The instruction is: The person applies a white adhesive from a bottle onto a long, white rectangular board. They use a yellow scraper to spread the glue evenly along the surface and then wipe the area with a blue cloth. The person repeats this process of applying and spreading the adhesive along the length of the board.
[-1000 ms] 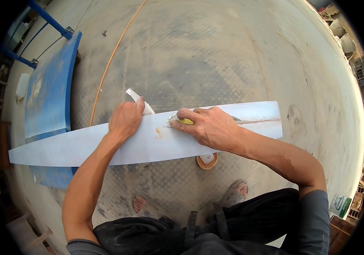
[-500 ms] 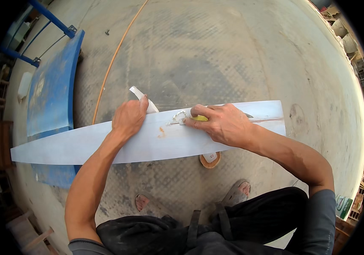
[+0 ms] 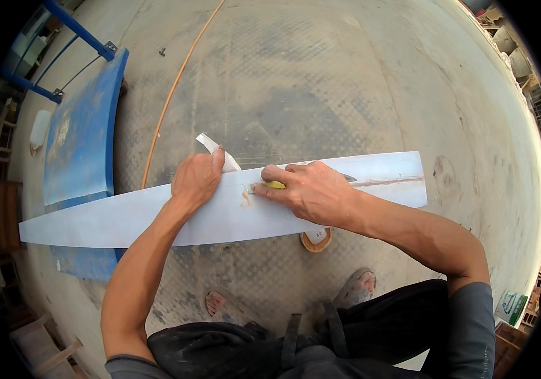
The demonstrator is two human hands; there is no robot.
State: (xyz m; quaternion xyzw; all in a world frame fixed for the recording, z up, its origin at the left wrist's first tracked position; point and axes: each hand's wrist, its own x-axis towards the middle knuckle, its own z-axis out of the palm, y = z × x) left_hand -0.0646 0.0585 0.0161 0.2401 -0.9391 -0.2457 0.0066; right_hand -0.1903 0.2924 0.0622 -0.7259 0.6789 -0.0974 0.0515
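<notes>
We are gripping a yellow tool (image 3: 276, 185) in the right hand (image 3: 318, 191) and clasping the far edge of the white board (image 3: 103, 221) with the left hand (image 3: 198, 180), its fingertips hidden. The board is running left to right beneath both hands; a brownish mark (image 3: 245, 199) is lying between them, nearer the right fingertips.

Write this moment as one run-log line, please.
left hand: closed on curved white piece | right hand: holds yellow tool over long white panel | nearby: blue cart, orange line
</notes>
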